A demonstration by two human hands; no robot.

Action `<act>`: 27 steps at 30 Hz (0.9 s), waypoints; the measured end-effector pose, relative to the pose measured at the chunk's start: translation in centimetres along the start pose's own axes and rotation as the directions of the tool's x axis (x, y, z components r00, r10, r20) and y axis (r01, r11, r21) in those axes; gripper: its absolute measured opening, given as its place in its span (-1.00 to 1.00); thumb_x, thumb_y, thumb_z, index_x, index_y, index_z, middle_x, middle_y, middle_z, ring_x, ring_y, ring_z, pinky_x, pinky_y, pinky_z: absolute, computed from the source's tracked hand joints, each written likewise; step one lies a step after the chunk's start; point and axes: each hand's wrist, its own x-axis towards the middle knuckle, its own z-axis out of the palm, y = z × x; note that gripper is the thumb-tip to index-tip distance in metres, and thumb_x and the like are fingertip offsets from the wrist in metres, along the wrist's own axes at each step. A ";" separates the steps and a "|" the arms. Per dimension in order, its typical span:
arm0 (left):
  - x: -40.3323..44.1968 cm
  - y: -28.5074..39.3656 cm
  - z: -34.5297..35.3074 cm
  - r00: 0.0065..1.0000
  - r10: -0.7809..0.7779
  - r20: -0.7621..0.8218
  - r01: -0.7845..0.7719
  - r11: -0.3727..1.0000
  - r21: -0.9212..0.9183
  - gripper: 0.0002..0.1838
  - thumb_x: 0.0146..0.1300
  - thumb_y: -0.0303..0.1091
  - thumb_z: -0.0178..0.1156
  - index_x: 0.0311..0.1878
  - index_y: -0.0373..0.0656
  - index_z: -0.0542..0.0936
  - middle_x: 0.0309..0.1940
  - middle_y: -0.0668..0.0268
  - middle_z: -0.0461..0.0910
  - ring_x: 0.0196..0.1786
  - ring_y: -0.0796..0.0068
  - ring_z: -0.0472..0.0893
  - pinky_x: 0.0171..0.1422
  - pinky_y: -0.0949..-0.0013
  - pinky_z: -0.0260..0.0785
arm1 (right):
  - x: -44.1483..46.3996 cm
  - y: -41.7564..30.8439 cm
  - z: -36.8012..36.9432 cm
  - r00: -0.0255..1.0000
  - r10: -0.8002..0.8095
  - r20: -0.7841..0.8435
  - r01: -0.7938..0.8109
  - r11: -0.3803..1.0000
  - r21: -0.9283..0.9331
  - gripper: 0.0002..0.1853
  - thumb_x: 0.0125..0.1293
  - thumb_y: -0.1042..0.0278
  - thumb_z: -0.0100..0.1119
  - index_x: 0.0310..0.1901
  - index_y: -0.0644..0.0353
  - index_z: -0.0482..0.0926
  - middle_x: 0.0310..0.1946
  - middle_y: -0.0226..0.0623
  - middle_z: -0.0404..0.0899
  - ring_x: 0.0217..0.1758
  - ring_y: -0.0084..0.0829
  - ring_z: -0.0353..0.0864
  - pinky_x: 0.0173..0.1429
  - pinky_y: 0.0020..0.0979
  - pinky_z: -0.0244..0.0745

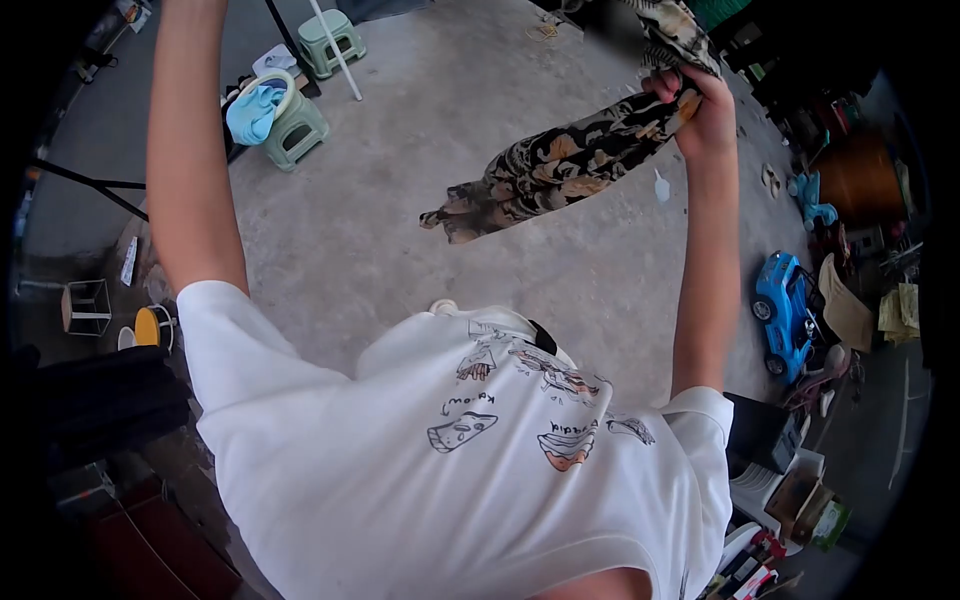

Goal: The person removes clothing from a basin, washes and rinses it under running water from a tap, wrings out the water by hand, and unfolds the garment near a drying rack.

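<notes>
The fingers (662, 84) of the right hand (708, 112) are curled closed around a bunched part of a black, orange and cream floral-print garment (575, 160). The garment lies within their grip and extends both ways from it. Its longer visible section slants from the fingers toward the lower left of the view, its long axis running diagonally and its crumpled end pointing left; another section rises past the hand and leaves the top edge. The left forearm (190, 150) reaches up out of view, so I cannot tell how its fingers stand. Beyond are the concrete floor (370, 210), a green stool (298, 135) bearing a basin (288, 98) with a light-blue cloth (252, 114), and a blue toy car (783, 315) at right.
</notes>
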 end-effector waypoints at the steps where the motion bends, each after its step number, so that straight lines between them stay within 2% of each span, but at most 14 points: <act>1: -1.6 -2.5 -5.5 0.986 -0.086 -0.145 0.102 0.989 0.105 -0.72 0.02 -0.46 0.13 -0.15 -0.27 0.41 -0.16 0.10 0.45 -0.10 0.28 0.46 0.03 0.10 0.24 | 1.0 -1.1 1.0 0.997 -0.061 -0.042 0.052 0.980 -0.194 -0.87 0.10 0.48 -0.16 -0.36 0.31 0.37 -0.61 -0.38 0.34 -0.53 -0.53 0.29 -0.32 -0.46 0.26; 3: -9.6 -9.9 -16.9 0.816 -0.346 -0.462 0.510 0.808 0.296 -0.50 -0.01 -0.26 0.21 0.03 -0.14 0.37 0.09 0.10 0.24 0.14 0.32 0.26 0.04 0.02 0.18 | 2.6 -2.6 4.0 0.978 -0.178 -0.112 0.082 0.813 -0.577 -0.87 0.09 0.53 -0.10 -0.35 0.28 0.47 -0.61 -0.39 0.39 -0.61 -0.62 0.26 -0.47 -0.61 0.22; 4: -15.0 -13.6 -20.4 0.584 -0.455 -0.672 0.771 0.570 0.284 -0.26 -0.09 -0.12 0.26 0.18 -0.03 0.20 0.19 0.07 0.04 0.18 0.24 0.19 0.07 -0.05 0.09 | 4.2 -2.9 3.5 0.988 -0.101 -0.118 -0.010 0.716 -0.698 -0.79 0.01 0.58 -0.09 -0.29 0.28 0.48 -0.62 -0.39 0.41 -0.67 -0.67 0.25 -0.59 -0.61 0.16; 5: -21.0 -17.1 -23.5 0.407 -0.533 -0.741 0.893 0.402 0.201 -0.09 -0.16 -0.03 0.28 0.24 -0.11 0.05 0.21 0.02 -0.02 0.18 0.17 0.18 0.12 -0.13 -0.02 | 4.7 -2.7 8.3 0.993 -0.064 -0.100 -0.033 0.659 -0.751 -0.77 -0.14 0.44 0.13 -0.36 0.29 0.57 -0.46 -0.12 0.56 -0.44 -0.24 0.56 -0.34 -0.36 0.44; 6: -26.5 -19.0 -23.5 0.271 -0.625 -0.732 0.956 0.265 0.128 -0.15 -0.07 -0.02 0.20 0.26 -0.05 0.03 0.25 -0.04 -0.08 0.27 0.08 0.04 0.19 -0.18 -0.17 | 6.6 -1.0 6.7 0.992 -0.022 0.128 0.120 0.534 -0.837 -0.64 -0.14 0.40 0.21 -0.18 0.17 0.55 -0.38 -0.11 0.57 -0.40 -0.26 0.56 -0.28 -0.42 0.44; 7: -30.4 -21.3 -24.2 0.109 -0.684 -0.721 0.991 0.132 0.025 -0.13 -0.07 0.00 0.19 0.26 -0.09 0.02 0.23 -0.04 -0.05 0.25 0.11 0.07 0.18 -0.17 -0.13 | 6.8 0.0 7.7 0.995 0.089 0.043 0.008 0.370 -0.929 -0.77 -0.17 0.55 0.01 -0.36 0.34 0.46 -0.68 -0.30 0.42 -0.58 -0.54 0.38 -0.47 -0.52 0.29; 8: -34.1 -23.6 -25.4 0.061 -0.760 -0.647 0.997 0.079 0.001 -0.07 -0.17 0.05 0.25 0.21 -0.22 0.05 0.21 -0.02 0.00 0.23 0.13 0.11 0.16 -0.17 -0.10 | 7.7 1.7 7.3 0.979 0.076 0.189 0.165 0.240 -0.956 -0.69 -0.30 0.57 -0.02 -0.37 0.40 0.46 -0.68 -0.18 0.43 -0.62 -0.43 0.42 -0.48 -0.46 0.33; 12: -36.3 -23.9 -17.3 0.176 -0.902 -0.395 0.958 0.065 0.278 0.00 -0.20 0.05 0.27 0.25 -0.17 -0.03 0.24 0.03 -0.06 0.29 0.16 0.01 0.20 -0.14 -0.14 | 6.8 3.7 6.7 0.986 0.168 0.004 -0.030 0.200 -0.979 -0.66 -0.32 0.61 -0.07 -0.36 0.41 0.48 -0.70 -0.08 0.43 -0.64 -0.31 0.50 -0.46 -0.40 0.38; 13: -35.5 -23.4 -14.9 0.307 -0.898 -0.316 0.884 0.146 0.444 0.05 -0.22 0.01 0.30 0.27 -0.17 -0.10 0.26 0.03 -0.10 0.30 0.16 -0.04 0.23 -0.09 -0.16 | 6.6 3.2 6.7 0.987 0.158 0.005 -0.025 0.188 -0.982 -0.66 -0.32 0.61 -0.07 -0.36 0.41 0.48 -0.70 -0.08 0.43 -0.64 -0.31 0.50 -0.46 -0.40 0.38; 16: -32.5 -24.0 -11.0 0.564 -0.826 0.018 0.488 0.351 0.799 0.20 -0.29 -0.11 0.38 0.29 -0.20 -0.27 0.29 0.01 -0.20 0.34 0.16 -0.16 0.30 0.12 -0.18 | 5.5 2.0 6.2 0.979 0.196 -0.055 -0.100 0.224 -0.969 -0.65 -0.34 0.62 -0.08 -0.37 0.40 0.49 -0.70 -0.07 0.43 -0.66 -0.31 0.49 -0.47 -0.41 0.38; 18: -29.9 -21.8 -6.2 0.629 -0.750 0.205 0.248 0.443 0.861 0.24 -0.34 -0.13 0.41 0.28 -0.28 -0.27 0.28 -0.01 -0.18 0.33 0.18 -0.11 0.31 0.29 -0.13 | 4.6 1.4 5.8 0.984 0.153 0.093 0.055 0.240 -0.969 -0.64 -0.37 0.68 -0.11 -0.38 0.37 0.47 -0.67 -0.12 0.44 -0.67 -0.42 0.39 -0.49 -0.42 0.34; 20: -28.2 -19.3 -1.6 0.714 -0.573 0.403 0.072 0.633 0.771 0.13 -0.35 -0.13 0.42 0.23 -0.37 -0.07 0.21 -0.02 0.03 0.27 0.22 0.08 0.27 0.32 -0.03 | 3.4 0.0 7.2 0.980 0.196 0.015 -0.030 0.223 -0.974 -0.63 -0.37 0.69 -0.11 -0.36 0.37 0.47 -0.62 -0.05 0.45 -0.60 -0.31 0.46 -0.42 -0.38 0.37; 22: -27.3 -17.4 1.7 0.754 -0.536 0.380 0.084 0.652 0.753 -0.24 -0.28 -0.23 0.39 0.01 -0.36 0.27 -0.13 0.12 0.45 -0.10 0.38 0.45 0.02 0.36 0.25 | 2.5 -0.3 7.0 0.984 0.127 0.129 0.116 0.106 -0.988 -0.65 -0.35 0.68 -0.09 -0.36 0.37 0.47 -0.59 -0.01 0.46 -0.52 -0.21 0.50 -0.37 -0.36 0.38; 27: -25.5 -16.7 1.8 0.924 -0.277 0.264 -0.070 0.555 0.829 -0.71 -0.18 -0.61 0.05 -0.27 -0.34 0.49 -0.52 0.36 0.52 -0.40 0.67 0.43 -0.26 0.55 0.30 | 0.4 -0.8 6.6 0.993 0.115 0.040 0.025 0.136 -0.990 -0.64 -0.30 0.64 -0.03 -0.31 0.34 0.44 -0.59 0.01 0.46 -0.52 -0.18 0.47 -0.38 -0.35 0.36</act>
